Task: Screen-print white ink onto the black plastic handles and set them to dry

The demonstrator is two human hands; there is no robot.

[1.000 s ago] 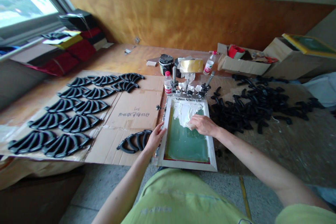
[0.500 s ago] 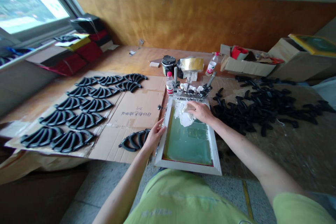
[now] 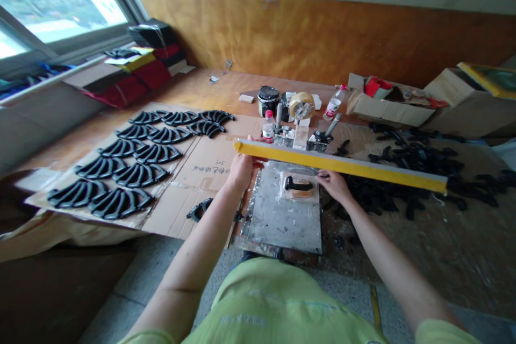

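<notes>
A silk-screen frame (image 3: 342, 164), seen edge-on with a yellow side and grey upper edge, is tilted up above the grey base plate (image 3: 270, 215). My left hand (image 3: 242, 167) grips its left end, the fingers partly hidden behind it. Below the frame, my right hand (image 3: 334, 185) is at the plate's right edge with fingertips pinched together; whether a small dark piece is between them I cannot make out. A black L-shaped handle (image 3: 297, 184) lies on a small pad on the plate, just left of those fingertips.
Rows of black handles (image 3: 133, 172) fan out on cardboard (image 3: 201, 164) at left. More lie heaped (image 3: 419, 153) at right. Behind the frame stand a clamp (image 3: 320, 140), bottles (image 3: 334, 105), an ink tub (image 3: 268, 101) and a tape roll (image 3: 301, 106). A carton (image 3: 391, 107) sits at back right.
The screen frame has swung up from lying flat, uncovering the plate and black handle. My left hand has moved forward with it; my right hand has left the white ink area and come down beside the plate.
</notes>
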